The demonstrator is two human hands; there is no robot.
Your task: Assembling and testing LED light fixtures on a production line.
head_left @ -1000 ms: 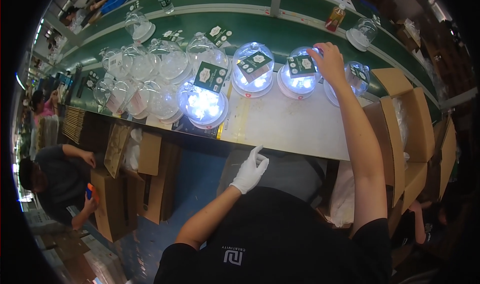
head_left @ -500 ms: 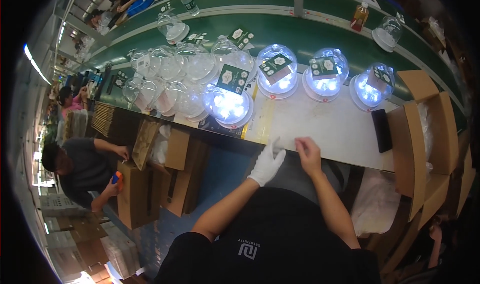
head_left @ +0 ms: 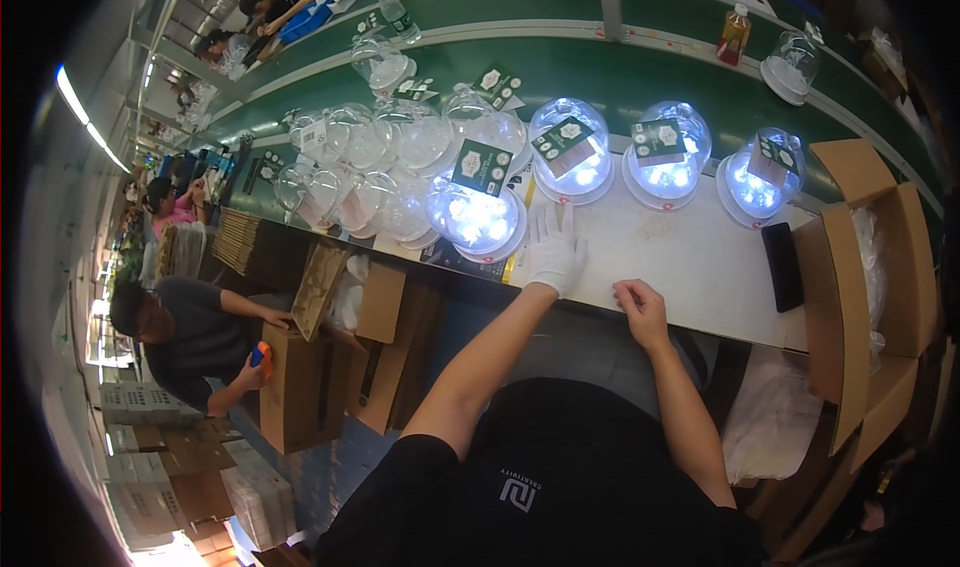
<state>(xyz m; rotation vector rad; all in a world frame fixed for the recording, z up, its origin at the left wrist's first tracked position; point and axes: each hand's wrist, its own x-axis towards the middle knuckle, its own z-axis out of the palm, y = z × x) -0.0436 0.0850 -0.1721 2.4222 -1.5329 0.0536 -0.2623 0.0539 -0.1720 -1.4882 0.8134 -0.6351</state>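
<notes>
My left hand (head_left: 557, 252), in a white glove, reaches out over the white work surface (head_left: 690, 257) with its fingers stretched and nothing held. Its fingertips are just short of the base of a lit clear dome lamp (head_left: 571, 152) carrying a green tag. My right hand (head_left: 641, 310), bare, hovers at the near edge of the surface with its fingers curled in; I see nothing in it. Left of the glove stands another lit dome lamp (head_left: 476, 217). Farther right are a third lit dome lamp (head_left: 668, 157) and a fourth one (head_left: 762, 177), both tagged.
Several unlit clear domes (head_left: 395, 147) crowd the left side of the bench. At the right stand an open cardboard box (head_left: 835, 297) and a black flat object (head_left: 783, 267). A co-worker (head_left: 195, 337) holds an orange and blue tool beside a carton (head_left: 300, 387) at left.
My gloved left hand has moved forward toward the lit lamps and its fingers have stretched out. My right hand stays near the front edge, its fingers more curled. The view has shifted slightly.
</notes>
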